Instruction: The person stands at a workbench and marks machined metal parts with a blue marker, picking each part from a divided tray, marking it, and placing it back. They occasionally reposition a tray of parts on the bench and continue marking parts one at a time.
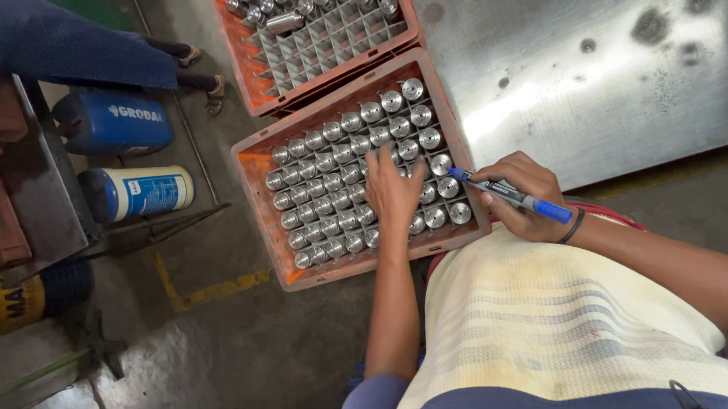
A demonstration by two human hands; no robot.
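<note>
An orange crate (259, 202) with a grid divider holds several shiny round metal parts (321, 161), one per cell. My left hand (392, 191) lies flat on the parts near the crate's right side, fingers spread. My right hand (523, 202) grips a blue marker pen (507, 195) at the crate's right edge, its tip pointing toward the parts in the rightmost column. A pale striped cloth (549, 319) covers my lap below the hands.
A second orange crate (234, 38), partly filled with metal parts, sits behind the first. A steel sheet (587, 64) lies at the right. Two blue cylinders (134, 192) lie on the floor at left. Another person's legs and sandalled feet (203, 72) are at top left.
</note>
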